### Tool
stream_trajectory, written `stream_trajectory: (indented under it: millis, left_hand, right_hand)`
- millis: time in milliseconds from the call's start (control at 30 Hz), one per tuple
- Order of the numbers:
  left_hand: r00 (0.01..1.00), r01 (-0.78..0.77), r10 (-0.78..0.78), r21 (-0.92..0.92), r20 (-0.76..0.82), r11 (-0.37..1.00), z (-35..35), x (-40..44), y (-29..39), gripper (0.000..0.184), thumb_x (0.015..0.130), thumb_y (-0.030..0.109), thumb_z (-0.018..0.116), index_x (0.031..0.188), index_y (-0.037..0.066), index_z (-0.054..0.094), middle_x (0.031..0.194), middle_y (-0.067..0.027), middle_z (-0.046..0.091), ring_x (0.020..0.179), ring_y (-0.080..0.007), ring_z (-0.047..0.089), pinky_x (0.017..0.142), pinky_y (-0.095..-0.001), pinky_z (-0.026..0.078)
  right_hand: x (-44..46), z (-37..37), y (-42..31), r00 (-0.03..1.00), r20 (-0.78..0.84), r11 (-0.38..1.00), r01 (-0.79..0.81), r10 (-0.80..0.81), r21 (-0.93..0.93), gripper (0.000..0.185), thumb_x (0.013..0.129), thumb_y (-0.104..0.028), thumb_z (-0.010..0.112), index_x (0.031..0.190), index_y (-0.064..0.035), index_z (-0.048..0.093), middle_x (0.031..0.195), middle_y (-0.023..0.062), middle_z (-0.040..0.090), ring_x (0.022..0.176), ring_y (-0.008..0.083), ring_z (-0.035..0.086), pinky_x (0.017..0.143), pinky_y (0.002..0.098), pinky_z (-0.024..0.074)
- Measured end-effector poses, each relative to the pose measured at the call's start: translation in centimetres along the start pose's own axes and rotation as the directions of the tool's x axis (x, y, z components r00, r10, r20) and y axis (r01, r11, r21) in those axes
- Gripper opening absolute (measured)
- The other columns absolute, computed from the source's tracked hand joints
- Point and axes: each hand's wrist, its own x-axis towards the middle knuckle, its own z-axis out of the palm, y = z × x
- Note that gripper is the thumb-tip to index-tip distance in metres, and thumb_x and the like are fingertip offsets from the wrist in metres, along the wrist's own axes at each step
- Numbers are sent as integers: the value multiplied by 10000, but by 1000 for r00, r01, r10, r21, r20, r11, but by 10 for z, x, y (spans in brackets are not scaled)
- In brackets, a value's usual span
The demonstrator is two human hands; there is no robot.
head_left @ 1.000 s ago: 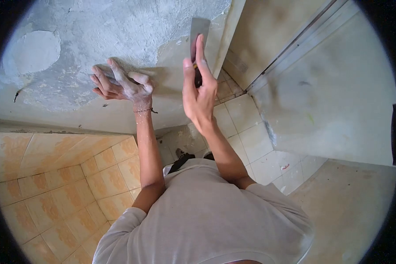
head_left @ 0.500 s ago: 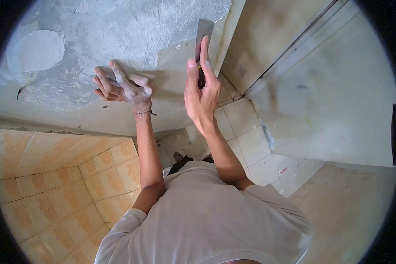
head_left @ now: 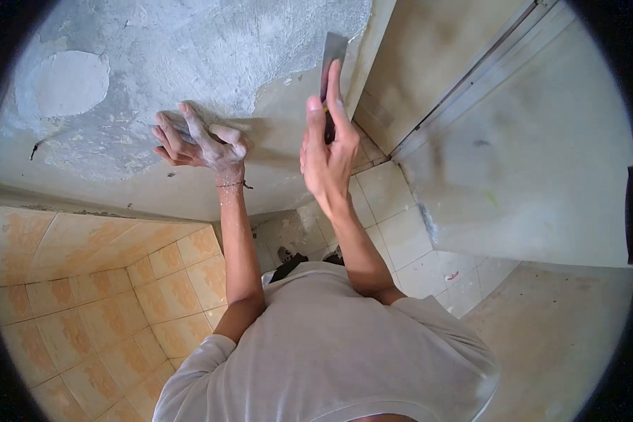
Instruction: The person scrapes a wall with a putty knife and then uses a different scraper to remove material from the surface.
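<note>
My left hand (head_left: 200,143), coated in pale dust, rests against the wall (head_left: 190,42) with its fingers spread. Around its fingers the wall is covered by a rough grey-white layer, which ends in a ragged border above plainer cream wall. A putty knife (head_left: 334,46) is gripped in my right hand (head_left: 330,151), its flat metal blade pointing up near the wall's right edge. My index finger lies along the blade, and the handle is mostly hidden by my palm. I cannot tell whether the blade touches the wall.
A smooth round patch (head_left: 72,83) marks the wall at the left, above a short dark wire end (head_left: 33,151). Orange-patterned tiles (head_left: 84,316) cover the lower left. To the right stands a pale panel (head_left: 527,155), with white floor tiles (head_left: 394,211) between it and me.
My right hand has shifted slightly right and down with the putty knife. The left hand keeps its place on the wall, while the whole view has moved a little.
</note>
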Motion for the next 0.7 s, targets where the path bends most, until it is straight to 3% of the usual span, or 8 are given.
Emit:
stream_trajectory:
  millis: [267, 400, 433, 533, 567, 600, 667, 700]
  left_hand:
    - [1000, 4, -4, -25, 0, 1000, 0, 0, 0, 724, 996, 528, 316, 1510, 62, 522, 1604, -280, 346, 1536, -437, 209, 1246, -578, 16]
    - [1000, 15, -15, -31, 15, 999, -2, -4, 1, 679, 962, 432, 358, 1499, 57, 535, 1603, -283, 347, 1538, -430, 211, 1250, -571, 5]
    - [1000, 27, -26, -25, 8, 999, 0, -4, 1, 665, 940, 386, 377, 1494, 55, 541, 1602, -283, 350, 1539, -426, 213, 1251, -568, 5]
    - [1000, 25, -25, 14, 9, 1000, 1, -3, -1, 664, 910, 337, 387, 1491, 55, 544, 1597, -285, 359, 1539, -418, 220, 1251, -566, 21]
    - [1000, 25, -25, 13, 1, 1000, 2, -1, 0, 664, 910, 337, 387, 1491, 55, 544, 1597, -285, 359, 1539, -418, 220, 1251, -566, 21]
    - [1000, 12, -12, 13, 0, 1000, 0, 0, 1, 663, 909, 331, 387, 1490, 55, 544, 1593, -286, 364, 1539, -414, 223, 1251, -565, 24]
    - [1000, 1, -1, 11, 5, 1000, -2, 0, 2, 662, 908, 326, 387, 1490, 55, 545, 1589, -287, 368, 1538, -411, 227, 1250, -564, 28]
    - [1000, -4, 4, -3, -2, 1000, -1, 0, 1, 661, 908, 325, 386, 1489, 54, 545, 1589, -288, 369, 1538, -409, 227, 1250, -563, 26]
  right_hand:
    - [-3, -1, -3, 998, 11, 993, 56, -56, -108, 571, 1106, -312, 481, 1620, -118, 325, 767, 17, 636, 467, 25, 381, 411, 231, 337]
    - [-3, -1, -4, 998, 8, 984, 67, -66, -167, 557, 1109, -300, 470, 1617, -117, 331, 849, 51, 731, 475, 25, 387, 419, 232, 339]
    - [2, -7, 6, 999, 31, 995, 38, -36, -93, 569, 1102, -303, 483, 1618, -119, 329, 1038, 119, 764, 484, 30, 391, 433, 237, 340]
    - [-13, 4, 5, 999, 24, 991, 32, -29, -127, 580, 1097, -298, 492, 1617, -99, 325, 988, 100, 762, 487, 32, 389, 439, 244, 337]
    - [-15, 10, 31, 963, 17, 950, 270, -271, -159, 588, 1099, -320, 494, 1616, -96, 325, 902, 67, 747, 481, 30, 391, 421, 256, 332]
    - [-11, 8, 29, 962, 15, 950, 270, -271, -159, 588, 1099, -320, 494, 1616, -96, 325, 902, 67, 747, 481, 30, 391, 421, 256, 332]
    - [-1, -3, 15, 990, -7, 973, 136, -140, -185, 596, 1100, -330, 498, 1612, -80, 325, 900, 72, 745, 478, 31, 393, 414, 265, 337]
    - [7, -9, 12, 999, -8, 993, 39, -40, -111, 601, 1098, -340, 500, 1613, -84, 326, 921, 81, 750, 479, 38, 389, 420, 271, 343]
